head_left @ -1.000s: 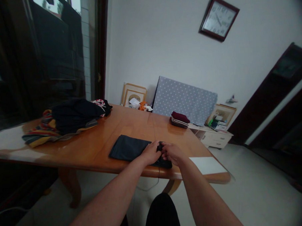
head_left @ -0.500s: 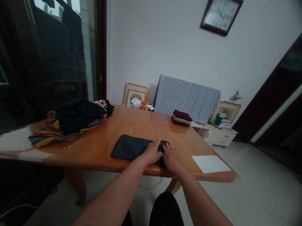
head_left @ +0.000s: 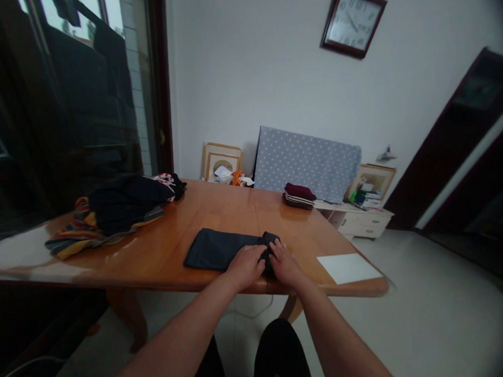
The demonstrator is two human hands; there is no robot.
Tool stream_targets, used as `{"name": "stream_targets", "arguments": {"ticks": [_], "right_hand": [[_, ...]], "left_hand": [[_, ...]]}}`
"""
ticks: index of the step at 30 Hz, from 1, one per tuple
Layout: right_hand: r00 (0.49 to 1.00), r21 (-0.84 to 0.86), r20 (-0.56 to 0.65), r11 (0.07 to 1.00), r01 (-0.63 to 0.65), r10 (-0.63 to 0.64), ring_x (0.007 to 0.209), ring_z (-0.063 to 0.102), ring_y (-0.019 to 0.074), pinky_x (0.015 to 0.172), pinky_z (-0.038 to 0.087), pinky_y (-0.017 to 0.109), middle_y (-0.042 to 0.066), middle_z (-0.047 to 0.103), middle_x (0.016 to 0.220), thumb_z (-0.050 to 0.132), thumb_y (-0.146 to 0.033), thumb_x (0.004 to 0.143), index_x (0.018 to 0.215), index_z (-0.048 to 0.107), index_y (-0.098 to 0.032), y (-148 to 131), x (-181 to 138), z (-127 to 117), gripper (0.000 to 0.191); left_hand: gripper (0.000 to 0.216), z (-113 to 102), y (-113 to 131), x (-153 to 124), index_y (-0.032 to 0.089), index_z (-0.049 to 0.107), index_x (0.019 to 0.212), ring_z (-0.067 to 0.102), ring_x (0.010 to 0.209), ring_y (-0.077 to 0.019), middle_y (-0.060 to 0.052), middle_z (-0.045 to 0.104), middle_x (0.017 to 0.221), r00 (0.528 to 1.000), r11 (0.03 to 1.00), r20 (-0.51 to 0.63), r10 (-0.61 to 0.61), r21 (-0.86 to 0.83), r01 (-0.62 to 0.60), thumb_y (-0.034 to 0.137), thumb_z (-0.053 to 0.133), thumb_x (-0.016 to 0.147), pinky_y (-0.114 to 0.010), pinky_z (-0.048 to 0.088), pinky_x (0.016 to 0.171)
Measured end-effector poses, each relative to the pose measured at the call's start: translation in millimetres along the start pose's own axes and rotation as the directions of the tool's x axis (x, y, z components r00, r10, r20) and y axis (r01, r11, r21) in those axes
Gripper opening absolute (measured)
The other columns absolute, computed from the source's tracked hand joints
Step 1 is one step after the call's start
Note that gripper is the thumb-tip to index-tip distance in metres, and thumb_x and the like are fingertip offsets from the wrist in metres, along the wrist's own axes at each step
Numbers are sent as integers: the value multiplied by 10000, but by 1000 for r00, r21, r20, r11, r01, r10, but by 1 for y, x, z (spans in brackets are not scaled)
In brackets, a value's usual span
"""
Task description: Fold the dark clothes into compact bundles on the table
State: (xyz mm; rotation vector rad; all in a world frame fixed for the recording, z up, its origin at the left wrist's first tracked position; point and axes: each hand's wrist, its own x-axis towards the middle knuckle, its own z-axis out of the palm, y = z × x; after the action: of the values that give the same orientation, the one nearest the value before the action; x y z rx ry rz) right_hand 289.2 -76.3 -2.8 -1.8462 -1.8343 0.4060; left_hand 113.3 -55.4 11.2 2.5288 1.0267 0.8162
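Note:
A dark navy garment [head_left: 221,248], folded into a long flat strip, lies near the front edge of the wooden table. Its right end is turned over into a thicker, blacker bunch [head_left: 271,239]. My left hand [head_left: 247,265] rests across the strip, its fingers curled onto the left side of that bunch. From the other side, my right hand [head_left: 283,263] has its fingers bent over the bunch's right edge. The two hands nearly meet, with the turned end held between them. Some fingertips and the cloth beneath the palms are hidden.
On the wooden table [head_left: 219,204], a loose heap of clothes [head_left: 125,205] lies left. A folded stack topped with maroon [head_left: 299,192] sits at the far edge, and a white sheet [head_left: 349,267] at the right corner. Beyond stands a low white cabinet [head_left: 363,223].
The left hand has slid slightly left and its fingers are drawn back from the bunch, showing more of the turned end. The right hand stays on it. The view has shifted slightly.

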Motion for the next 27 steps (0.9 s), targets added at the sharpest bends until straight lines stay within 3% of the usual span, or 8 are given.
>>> {"name": "stream_targets", "arguments": {"ticks": [4,7,12,16,22,27], "right_hand": [[982,231,-188,973,8,37,1374,436,230,1167,278,402,137,510,1457,408,-331,949,1375,554,-139,13,-3,-1,490],[960,325,-270,945,19,73,1242,558,224,1101,368,367,125,638,1298,426,-339,935,1269,633,-148,21,-8,-3,437],[925,230,-361,972,-33,117,1056,634,258,974,434,356,109,722,1052,541,-337,884,993,735,-212,18,-22,-10,255],[937,57,-316,989,-135,146,1008,636,287,908,426,364,131,726,952,562,-366,887,816,736,-211,5,-32,-19,244],[969,-32,-140,977,-209,202,1039,644,258,866,420,315,104,731,1046,509,-405,910,1010,724,-201,-19,-38,-26,313],[966,-14,-120,973,-230,227,1035,658,260,840,433,313,109,735,1054,502,-409,896,1078,707,-202,-29,-39,-31,344]], "left_hand": [[389,5,-5,-1,221,621,1252,540,1262,-251,-73,648,1299,1000,999,-9,14,42,-13,210,492,885,-422,338,1138],[376,7,-7,-1,227,636,1236,538,1267,-251,-63,655,1290,1000,999,-9,12,46,-11,213,485,892,-430,335,1139],[364,7,-8,-1,223,647,1222,547,1255,-251,-62,663,1276,1000,999,-20,14,36,-13,211,480,898,-441,335,1137],[356,8,-8,-2,211,647,1215,550,1251,-251,-69,658,1284,999,998,-29,26,54,-24,213,476,902,-439,334,1138],[388,2,-3,-5,198,617,1253,510,1296,-272,-93,620,1341,999,995,26,39,92,-41,239,484,891,-475,301,1150],[484,-10,7,-7,206,578,1279,496,1299,-319,-117,601,1348,995,993,88,42,104,-51,361,596,821,-518,283,1145]]}}
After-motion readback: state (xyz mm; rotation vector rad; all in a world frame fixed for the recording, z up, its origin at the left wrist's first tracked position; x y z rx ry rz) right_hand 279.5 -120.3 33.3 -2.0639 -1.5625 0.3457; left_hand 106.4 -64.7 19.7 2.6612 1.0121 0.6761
